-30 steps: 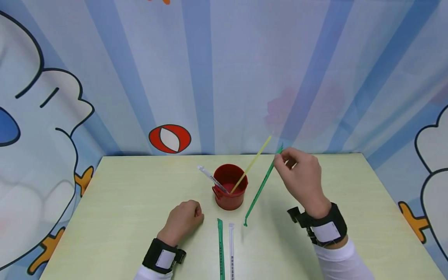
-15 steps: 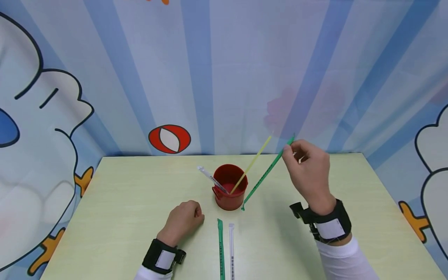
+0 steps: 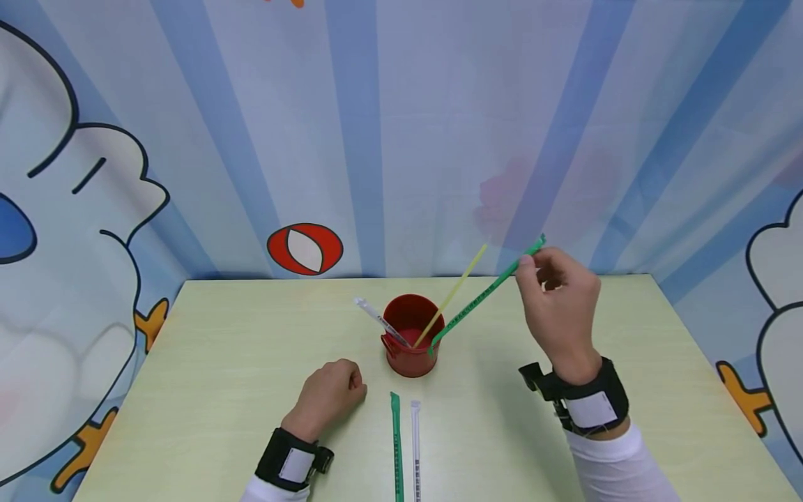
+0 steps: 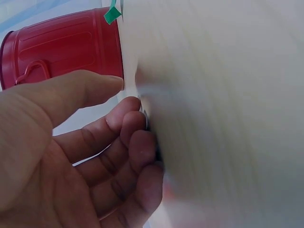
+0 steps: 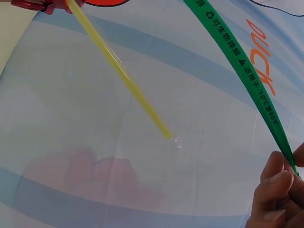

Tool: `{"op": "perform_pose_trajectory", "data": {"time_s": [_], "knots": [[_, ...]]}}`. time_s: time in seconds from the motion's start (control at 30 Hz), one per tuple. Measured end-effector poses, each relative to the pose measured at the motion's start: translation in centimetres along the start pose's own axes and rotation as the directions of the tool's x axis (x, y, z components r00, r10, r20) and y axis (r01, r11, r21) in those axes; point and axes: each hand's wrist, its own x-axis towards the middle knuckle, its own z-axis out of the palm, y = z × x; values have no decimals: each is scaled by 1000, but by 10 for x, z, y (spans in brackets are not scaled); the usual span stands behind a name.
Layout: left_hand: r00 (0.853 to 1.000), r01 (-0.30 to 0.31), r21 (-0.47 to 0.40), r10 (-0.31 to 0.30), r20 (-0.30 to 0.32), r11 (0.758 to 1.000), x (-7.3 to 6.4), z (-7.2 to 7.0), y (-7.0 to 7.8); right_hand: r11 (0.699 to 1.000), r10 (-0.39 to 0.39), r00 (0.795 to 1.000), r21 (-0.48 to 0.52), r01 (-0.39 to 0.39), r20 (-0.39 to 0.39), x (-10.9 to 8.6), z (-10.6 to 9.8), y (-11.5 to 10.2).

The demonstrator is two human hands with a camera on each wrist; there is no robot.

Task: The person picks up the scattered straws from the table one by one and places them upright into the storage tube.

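My right hand (image 3: 560, 303) pinches a green paper-wrapped drinking straw (image 5: 242, 66) near its upper end, above the table at the right. The straw slants down to the left, and its lower tip overlaps the front right rim of a small red bucket (image 3: 410, 362) in the head view. Inside the bucket lean a yellow straw (image 3: 463, 277) in clear wrap and a white wrapped straw (image 3: 376, 314). Left of and nearer than the bucket, my left hand (image 3: 327, 392) rests on the table with fingers loosely curled and nothing in them.
Another green wrapped straw (image 3: 397, 446) and a white wrapped one (image 3: 416, 446) lie side by side on the table in front of the bucket. A printed blue striped curtain (image 3: 433, 139) hangs behind the table's back edge.
My right hand has moved right and slightly away, tilting the green straw flatter. Its lower tip has risen from over the table to the bucket's rim. The left hand stays put.
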Motion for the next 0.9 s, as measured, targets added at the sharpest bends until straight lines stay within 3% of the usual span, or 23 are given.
{"op": "perform_pose_trajectory", "data": {"time_s": [0.13,0.3,0.63,0.9], "knots": [[1000,-3,-3,3,-3,1000,0,0,0,1000,-4,1000,26,5,-30,3,-1,-14],[1000,-6,-6,6,-8,1000,-1,0,0,999,-4,999,37,6,-45,4,-1,-18],[1000,9,-7,-9,-7,1000,-1,0,3,999,0,1000,-38,0,2,-10,14,19],[1000,8,-5,-8,-3,1000,-2,-2,3,997,-3,999,-80,7,53,-22,28,30]]}}
